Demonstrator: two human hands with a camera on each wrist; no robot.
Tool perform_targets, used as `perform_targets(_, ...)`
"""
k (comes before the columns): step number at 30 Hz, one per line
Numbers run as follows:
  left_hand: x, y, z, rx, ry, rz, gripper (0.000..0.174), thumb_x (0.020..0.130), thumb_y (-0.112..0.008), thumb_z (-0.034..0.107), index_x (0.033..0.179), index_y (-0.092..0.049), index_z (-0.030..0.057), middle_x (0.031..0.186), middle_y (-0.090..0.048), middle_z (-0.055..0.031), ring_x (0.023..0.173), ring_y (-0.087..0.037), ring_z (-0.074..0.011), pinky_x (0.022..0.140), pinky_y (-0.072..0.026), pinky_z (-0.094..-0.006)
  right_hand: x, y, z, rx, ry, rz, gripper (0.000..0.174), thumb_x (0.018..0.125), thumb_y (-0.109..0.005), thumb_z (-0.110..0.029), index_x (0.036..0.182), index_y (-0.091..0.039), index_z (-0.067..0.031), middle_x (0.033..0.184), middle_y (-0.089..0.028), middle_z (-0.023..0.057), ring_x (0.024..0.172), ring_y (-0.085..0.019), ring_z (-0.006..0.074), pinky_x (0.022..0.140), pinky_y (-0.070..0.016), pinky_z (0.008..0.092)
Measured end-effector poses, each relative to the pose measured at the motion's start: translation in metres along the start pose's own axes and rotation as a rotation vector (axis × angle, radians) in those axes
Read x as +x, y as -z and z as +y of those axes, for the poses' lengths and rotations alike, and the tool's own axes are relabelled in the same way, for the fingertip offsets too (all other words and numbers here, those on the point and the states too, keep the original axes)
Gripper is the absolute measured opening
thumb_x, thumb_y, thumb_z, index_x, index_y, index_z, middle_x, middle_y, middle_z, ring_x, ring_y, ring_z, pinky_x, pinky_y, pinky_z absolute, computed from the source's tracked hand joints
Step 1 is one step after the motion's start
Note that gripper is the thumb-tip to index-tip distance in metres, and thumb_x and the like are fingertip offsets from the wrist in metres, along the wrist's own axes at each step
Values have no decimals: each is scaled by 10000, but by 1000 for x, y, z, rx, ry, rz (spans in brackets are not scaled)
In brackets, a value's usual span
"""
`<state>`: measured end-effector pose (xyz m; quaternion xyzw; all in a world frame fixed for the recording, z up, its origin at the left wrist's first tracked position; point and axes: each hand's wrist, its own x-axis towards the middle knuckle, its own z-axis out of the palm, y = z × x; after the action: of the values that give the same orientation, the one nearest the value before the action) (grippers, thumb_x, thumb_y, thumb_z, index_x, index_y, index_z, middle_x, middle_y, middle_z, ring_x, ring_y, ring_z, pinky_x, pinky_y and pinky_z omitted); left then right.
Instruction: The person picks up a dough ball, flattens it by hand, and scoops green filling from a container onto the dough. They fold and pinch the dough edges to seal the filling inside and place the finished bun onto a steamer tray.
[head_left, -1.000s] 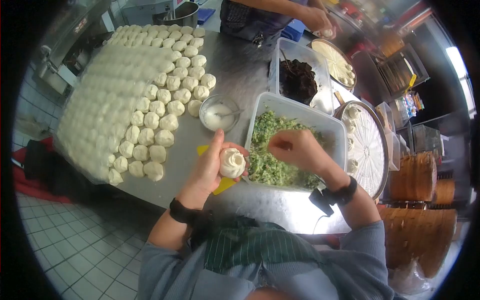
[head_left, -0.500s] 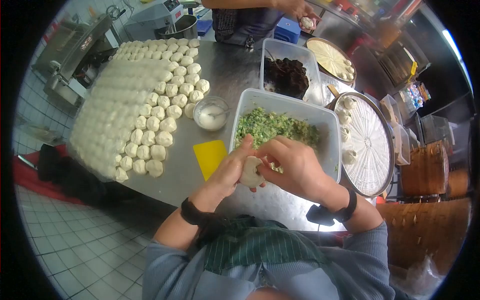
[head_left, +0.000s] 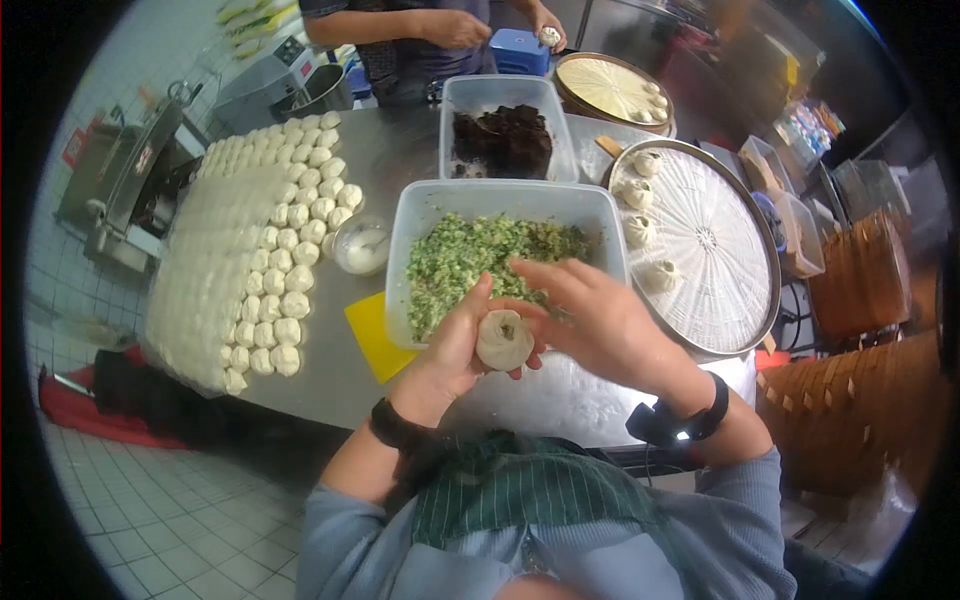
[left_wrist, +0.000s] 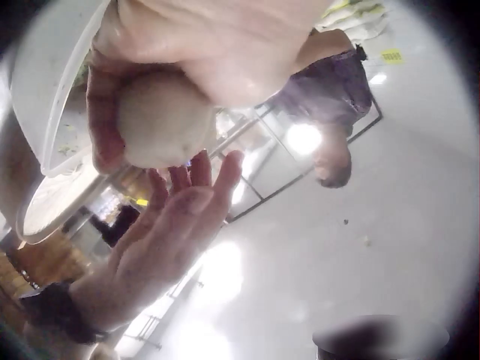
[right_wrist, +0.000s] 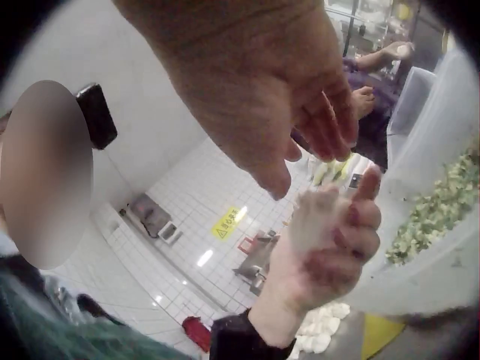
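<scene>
In the head view my left hand (head_left: 452,345) cups a round pleated bun (head_left: 504,340), its small gathered opening facing up. The left wrist view has the bun's smooth pale underside (left_wrist: 163,120) with fingers curled round it. My right hand (head_left: 620,325) hovers just right of and above the bun, fingers extended and holding nothing. In the right wrist view its fingers (right_wrist: 319,124) stand apart from the bun (right_wrist: 319,221). Beyond both hands is a clear plastic tub (head_left: 400,250) of chopped green filling (head_left: 490,250).
Rows of dough pieces (head_left: 295,305), partly under plastic sheet (head_left: 200,270), cover the table's left. A yellow scraper (head_left: 375,335), a bowl (head_left: 361,245) and a tub of dark filling (head_left: 505,140) are near. Right stands a round tray (head_left: 720,290) with buns. Another person (head_left: 400,45) works opposite.
My right hand came from over the filling tub to the bun, pinched at its edge, and has now lifted off with fingers spread. The head view has swung right. The left hand kept the bun.
</scene>
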<state>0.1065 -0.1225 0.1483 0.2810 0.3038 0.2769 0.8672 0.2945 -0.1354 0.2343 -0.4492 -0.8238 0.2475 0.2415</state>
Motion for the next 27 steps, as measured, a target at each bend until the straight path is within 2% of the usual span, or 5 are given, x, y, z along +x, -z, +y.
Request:
perform_targets(3,18,-16,-12,-21,-62,-81,718,936,-268,639,1115,-566,10,936,-656,-164,836,-674,-246,598,-561,-340,-27,-8,19,11,191,51,788,679,-793,-180,1360,-411,-76,1250,-498,184,1135,-516,358,921,-463,413)
perform_targets(8,42,-52,-31,34,-35,102,725,956,-238,609,1326,-428,15,1246,-527,-164,1166,-530,-234,936,-489,-421,-68,-11,45,175,7,45,722,697,-787,-163,1333,-453,-89,1157,-569,159,1020,-584,339,859,-498,406)
perform_targets(10,44,-54,-30,26,-16,54,761,944,-272,622,1387,-318,5,1237,-517,-194,1103,-560,-273,898,-504,-420,-81,-6,64,236,-2,177,609,711,-787,-153,1261,-532,-94,1116,-593,127,964,-606,308,818,-517,385)
perform_targets(16,17,-37,-15,230,-18,63,657,977,-234,563,1294,-427,20,1099,-595,-237,1018,-612,-338,821,-531,-449,-134,34,165,-119,-659,552,398,741,-736,-137,1114,-610,-82,1092,-604,122,893,-645,276,805,-514,357)
perform_targets(27,-68,27,-11,30,-265,507,592,964,-364,528,1228,-470,8,1003,-603,-229,899,-635,-305,722,-554,-397,-147,30,190,-301,-817,516,420,763,-733,-227,1142,-604,-101,1057,-610,134,995,-596,328,837,-484,397)
